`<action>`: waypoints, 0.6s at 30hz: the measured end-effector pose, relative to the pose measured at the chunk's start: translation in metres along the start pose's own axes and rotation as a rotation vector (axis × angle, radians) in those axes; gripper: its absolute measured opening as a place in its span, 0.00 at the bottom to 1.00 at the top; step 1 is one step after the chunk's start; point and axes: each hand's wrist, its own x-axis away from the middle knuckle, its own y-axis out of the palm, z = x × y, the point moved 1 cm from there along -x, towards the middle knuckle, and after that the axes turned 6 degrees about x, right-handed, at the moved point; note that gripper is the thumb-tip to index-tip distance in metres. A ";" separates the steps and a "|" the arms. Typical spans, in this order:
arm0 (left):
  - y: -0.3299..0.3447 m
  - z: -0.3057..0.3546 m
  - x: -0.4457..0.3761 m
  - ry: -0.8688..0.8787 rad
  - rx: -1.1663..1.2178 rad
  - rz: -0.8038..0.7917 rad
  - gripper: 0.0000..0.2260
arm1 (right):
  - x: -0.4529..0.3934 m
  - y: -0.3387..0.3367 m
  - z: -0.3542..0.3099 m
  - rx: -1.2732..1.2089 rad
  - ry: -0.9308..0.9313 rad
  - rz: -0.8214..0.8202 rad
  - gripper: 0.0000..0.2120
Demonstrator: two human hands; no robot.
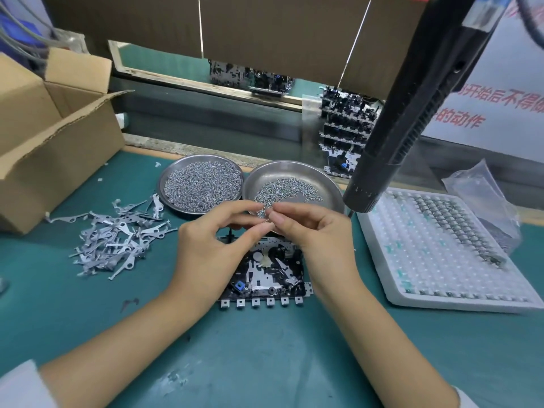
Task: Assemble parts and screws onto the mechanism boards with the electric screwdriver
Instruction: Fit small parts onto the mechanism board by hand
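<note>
We see a teal worktop (265,363); behind the mechanism board (265,272) two steel dishes (323,178) hold screws (203,187). Both hands' fingers (259,229) pinch one tiny part (267,220).

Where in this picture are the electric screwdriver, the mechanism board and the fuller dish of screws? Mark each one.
electric screwdriver (412,113): head view, on the ribbed black body.
mechanism board (262,278): head view, on the plate's middle, below the hands.
fuller dish of screws (203,187): head view, on the heap of screws.

Left hand (212,240), right hand (312,231) pinch tiny part (267,220) above mechanism board (265,275).
</note>
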 end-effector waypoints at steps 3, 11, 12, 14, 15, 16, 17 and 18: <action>0.000 0.000 0.000 -0.001 0.005 0.002 0.10 | 0.000 0.000 0.001 0.063 -0.054 0.013 0.09; 0.000 -0.001 0.000 -0.006 0.019 -0.010 0.10 | 0.000 -0.002 0.001 0.082 -0.069 0.012 0.08; 0.000 -0.001 0.000 -0.010 0.026 -0.013 0.10 | 0.000 -0.002 0.001 0.082 -0.066 0.009 0.08; -0.001 -0.001 -0.001 -0.018 0.044 -0.020 0.10 | 0.001 -0.003 0.001 0.085 -0.074 0.006 0.08; -0.001 -0.001 -0.001 -0.019 0.051 -0.025 0.10 | 0.001 -0.002 0.000 0.096 -0.085 0.006 0.09; -0.001 -0.001 -0.001 -0.018 0.057 -0.028 0.10 | 0.001 -0.002 0.000 0.111 -0.099 0.005 0.09; -0.001 -0.001 -0.001 -0.018 0.064 -0.029 0.10 | 0.001 -0.002 0.000 0.123 -0.112 0.004 0.09; -0.001 -0.001 -0.001 -0.021 0.074 -0.027 0.10 | 0.001 -0.002 0.000 0.130 -0.123 0.002 0.09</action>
